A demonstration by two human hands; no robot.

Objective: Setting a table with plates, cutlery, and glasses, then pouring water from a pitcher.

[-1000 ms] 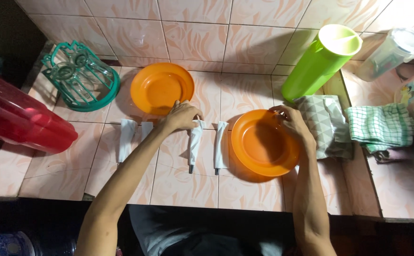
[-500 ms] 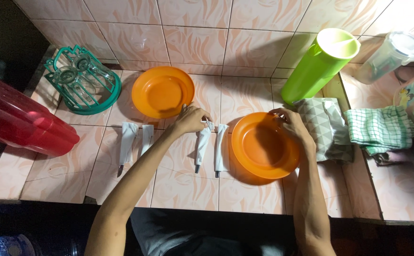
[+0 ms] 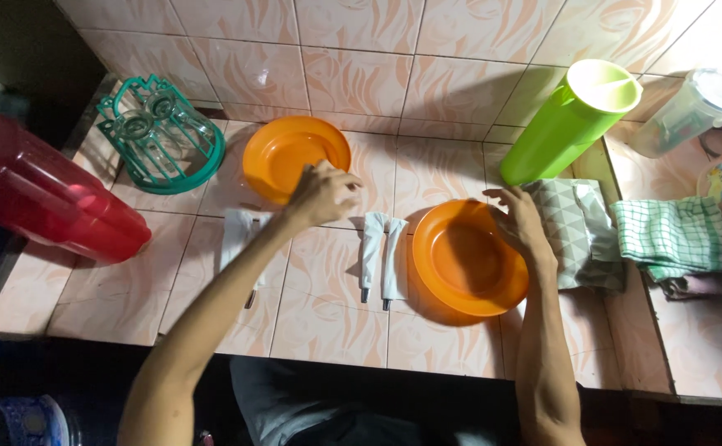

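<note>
Head view, read left to right. Red translucent plastic jug (image 3: 51,202) lies on its side, its left part cut off by the frame edge. Teal wire rack (image 3: 163,136) holds upturned clear glasses. Far orange plate (image 3: 295,157), smooth glossy plastic, sits by the tiled wall. Left hand (image 3: 321,194) hovers at that plate's near rim, forearm stretched diagonally across the counter, fingers curled loosely; whether it grips anything cannot be told. Under the forearm lie two napkin-wrapped utensils (image 3: 237,235), largely hidden. Near the counter's middle, a second wrapped pair (image 3: 382,256) lies side by side, dark handle tips protruding, just beside the near orange plate (image 3: 470,258). Right hand (image 3: 522,219) rests on that plate's far right rim, fingers bent over the edge, touching it; a closed grasp is not evident. Beyond stand a lime green pitcher (image 3: 567,120), a grey patterned folded cloth (image 3: 580,231), a green checked cloth (image 3: 675,235) and a clear lidded container (image 3: 691,107). The lower frame is dark.
</note>
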